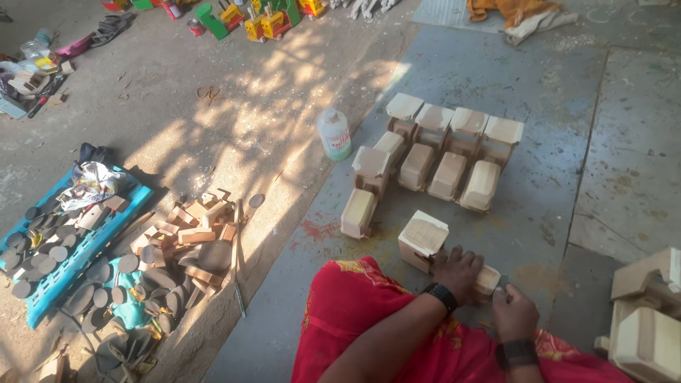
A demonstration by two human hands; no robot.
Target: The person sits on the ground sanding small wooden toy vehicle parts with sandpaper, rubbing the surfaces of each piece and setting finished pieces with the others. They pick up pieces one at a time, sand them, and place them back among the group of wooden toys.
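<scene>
I sit on the floor in a red garment (pixel 355 312) with an unpainted wooden toy truck (pixel 423 240) in front of my knees. My left hand (pixel 459 273), with a black watch on its wrist, lies over the truck's low end and grips it. My right hand (pixel 513 312), with a dark wrist band, is curled against the truck's tip (pixel 488 278). What its fingers hold is hidden.
Several more unpainted wooden trucks (pixel 447 152) stand in rows ahead, beside a white plastic bottle (pixel 334 133). To the left are a pile of wood blocks (pixel 191 230), dark round discs and a blue crate (pixel 53 280). Painted toys (pixel 262 21) lie far ahead, and wooden pieces (pixel 645 319) at the right.
</scene>
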